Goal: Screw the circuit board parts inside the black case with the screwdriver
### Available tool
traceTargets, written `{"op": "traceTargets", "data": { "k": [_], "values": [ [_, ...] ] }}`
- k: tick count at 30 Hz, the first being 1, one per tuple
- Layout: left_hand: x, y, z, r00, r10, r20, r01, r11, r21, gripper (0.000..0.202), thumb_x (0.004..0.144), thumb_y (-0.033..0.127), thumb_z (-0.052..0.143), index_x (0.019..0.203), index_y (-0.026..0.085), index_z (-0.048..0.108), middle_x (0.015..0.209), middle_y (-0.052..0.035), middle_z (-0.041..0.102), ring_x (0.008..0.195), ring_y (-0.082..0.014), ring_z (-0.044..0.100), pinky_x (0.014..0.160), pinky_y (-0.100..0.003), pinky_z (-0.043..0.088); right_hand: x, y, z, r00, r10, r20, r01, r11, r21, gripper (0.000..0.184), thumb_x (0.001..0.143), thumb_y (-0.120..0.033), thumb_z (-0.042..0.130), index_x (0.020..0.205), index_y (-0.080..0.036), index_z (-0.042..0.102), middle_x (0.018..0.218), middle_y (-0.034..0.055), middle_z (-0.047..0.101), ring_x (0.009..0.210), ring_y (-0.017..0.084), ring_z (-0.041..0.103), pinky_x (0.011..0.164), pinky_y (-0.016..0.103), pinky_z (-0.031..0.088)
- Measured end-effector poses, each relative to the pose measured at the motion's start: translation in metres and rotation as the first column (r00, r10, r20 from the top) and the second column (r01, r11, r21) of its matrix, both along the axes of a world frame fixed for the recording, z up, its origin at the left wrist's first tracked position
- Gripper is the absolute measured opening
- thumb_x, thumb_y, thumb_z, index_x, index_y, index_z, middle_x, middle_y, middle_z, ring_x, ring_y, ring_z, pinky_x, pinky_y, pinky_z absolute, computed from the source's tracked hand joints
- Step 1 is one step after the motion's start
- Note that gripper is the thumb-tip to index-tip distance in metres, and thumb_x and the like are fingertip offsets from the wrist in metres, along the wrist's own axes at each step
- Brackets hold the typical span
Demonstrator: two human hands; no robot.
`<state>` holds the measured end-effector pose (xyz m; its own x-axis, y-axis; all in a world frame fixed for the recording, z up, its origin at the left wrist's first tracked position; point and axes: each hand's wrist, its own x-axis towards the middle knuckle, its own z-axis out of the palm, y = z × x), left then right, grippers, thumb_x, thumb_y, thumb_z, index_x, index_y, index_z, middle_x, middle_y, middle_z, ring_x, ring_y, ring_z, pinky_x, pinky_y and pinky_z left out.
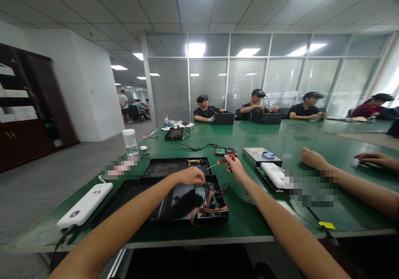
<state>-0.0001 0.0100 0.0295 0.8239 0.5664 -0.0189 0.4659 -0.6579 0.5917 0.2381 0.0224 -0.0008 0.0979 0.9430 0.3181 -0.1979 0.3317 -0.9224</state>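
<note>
My right hand (236,169) is closed around the red-and-black handle of a screwdriver (220,161), its thin shaft pointing left and slightly down. To the left, my left hand (193,176) hangs over the right part of a black device case (177,202), its fingers curled in; what they hold, if anything, is hidden. A bundle of striped ribbon cable (209,209) loops over the case's front right corner. Behind the case lies a flat black cover (165,167). A green circuit board (225,151) rests beyond my right hand.
A white power bank (85,205) lies left, near a clear jar (129,141). On the right are a silver drive (257,155), a blue tape roll (268,155) and another white power bank (273,175). A neighbour's hand (314,159) rests close by. Several people sit across the green table (246,229).
</note>
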Motion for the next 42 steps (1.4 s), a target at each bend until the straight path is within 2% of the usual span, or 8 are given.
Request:
{"op": "traceTargets", "data": {
  "k": [3, 5, 7, 12, 22, 29, 35, 42],
  "values": [
    [0.022, 0.010, -0.015, 0.977, 0.143, 0.157, -0.099, 0.962, -0.256, 0.022, 0.071, 0.025, 0.057, 0.084, 0.008, 0.062, 0.066, -0.0036, 0.061, 0.058, -0.0107, 0.056, 0.055, -0.020, 0.044, 0.007, 0.003, 0.000, 0.994, -0.028, -0.110, 0.027, 1.000, -0.016, 0.032, 0.066, -0.047, 0.057, 0.070, -0.019, 0.042, 0.048, -0.0086, 0.034, 0.036, 0.004, 0.031, 0.030, 0.015, 0.025],
    [0.030, 0.015, -0.027, 0.942, 0.241, 0.234, -0.153, 0.928, -0.339, 0.025, 0.069, 0.026, 0.058, 0.084, 0.007, 0.062, 0.064, -0.0027, 0.060, 0.056, -0.0104, 0.054, 0.055, -0.022, 0.045, 0.011, 0.005, 0.001, 0.991, -0.047, -0.129, 0.045, 0.999, -0.018, 0.031, 0.069, -0.049, 0.054, 0.070, -0.019, 0.043, 0.047, -0.0086, 0.034, 0.034, 0.004, 0.030, 0.029, 0.015, 0.024],
    [0.035, 0.017, -0.038, 0.908, 0.315, 0.276, -0.215, 0.916, -0.338, 0.025, 0.070, 0.027, 0.056, 0.083, 0.007, 0.062, 0.061, -0.0016, 0.058, 0.053, -0.0091, 0.052, 0.053, -0.021, 0.044, 0.013, 0.006, 0.001, 0.989, -0.062, -0.132, 0.061, 0.998, -0.013, 0.032, 0.070, -0.051, 0.052, 0.070, -0.019, 0.044, 0.045, -0.0086, 0.034, 0.033, 0.004, 0.029, 0.028, 0.015, 0.023],
    [0.036, 0.011, -0.054, 0.852, 0.433, 0.293, -0.389, 0.899, -0.200, 0.023, 0.074, 0.024, 0.049, 0.083, 0.008, 0.063, 0.059, -0.0002, 0.055, 0.048, -0.0071, 0.047, 0.047, -0.018, 0.039, 0.013, 0.006, 0.001, 0.992, -0.049, -0.114, 0.049, 0.999, -0.001, 0.035, 0.069, -0.053, 0.052, 0.070, -0.019, 0.045, 0.043, -0.0089, 0.033, 0.032, 0.004, 0.027, 0.028, 0.015, 0.022],
    [0.033, 0.011, -0.056, 0.873, 0.400, 0.278, -0.337, 0.908, -0.248, 0.018, 0.071, 0.021, 0.051, 0.079, 0.007, 0.060, 0.056, 0.0009, 0.054, 0.047, -0.0072, 0.048, 0.047, -0.018, 0.040, 0.010, 0.007, -0.005, 0.997, -0.064, -0.033, 0.063, 0.998, -0.015, 0.036, 0.069, -0.054, 0.052, 0.071, -0.019, 0.045, 0.043, -0.0089, 0.033, 0.032, 0.004, 0.027, 0.028, 0.015, 0.023],
    [0.035, 0.005, -0.052, 0.861, 0.444, 0.248, -0.401, 0.893, -0.204, 0.017, 0.071, 0.021, 0.050, 0.075, 0.008, 0.061, 0.054, 0.0010, 0.055, 0.047, -0.0083, 0.050, 0.049, -0.019, 0.043, 0.004, 0.003, -0.004, 0.996, -0.081, 0.045, 0.078, 0.995, 0.066, 0.037, 0.067, -0.054, 0.055, 0.072, -0.019, 0.046, 0.044, -0.0079, 0.039, 0.033, 0.005, 0.033, 0.030, 0.018, 0.027],
    [0.034, 0.005, -0.053, 0.870, 0.420, 0.256, -0.371, 0.902, -0.220, 0.017, 0.072, 0.021, 0.049, 0.074, 0.009, 0.060, 0.053, 0.0016, 0.054, 0.046, -0.0081, 0.050, 0.049, -0.019, 0.043, -0.003, -0.007, 0.000, 0.975, -0.049, 0.218, 0.016, 0.989, 0.150, 0.034, 0.069, -0.050, 0.053, 0.075, -0.018, 0.046, 0.044, -0.0074, 0.043, 0.034, 0.007, 0.038, 0.034, 0.019, 0.031],
    [0.033, 0.008, -0.055, 0.882, 0.405, 0.241, -0.361, 0.909, -0.207, 0.020, 0.073, 0.023, 0.048, 0.078, 0.009, 0.061, 0.057, 0.0006, 0.055, 0.049, -0.0085, 0.050, 0.050, -0.019, 0.043, -0.003, -0.009, 0.004, 0.948, -0.128, 0.290, 0.067, 0.975, 0.211, 0.032, 0.070, -0.049, 0.053, 0.077, -0.018, 0.047, 0.044, -0.0078, 0.041, 0.034, 0.008, 0.038, 0.035, 0.020, 0.030]
  ]
}}
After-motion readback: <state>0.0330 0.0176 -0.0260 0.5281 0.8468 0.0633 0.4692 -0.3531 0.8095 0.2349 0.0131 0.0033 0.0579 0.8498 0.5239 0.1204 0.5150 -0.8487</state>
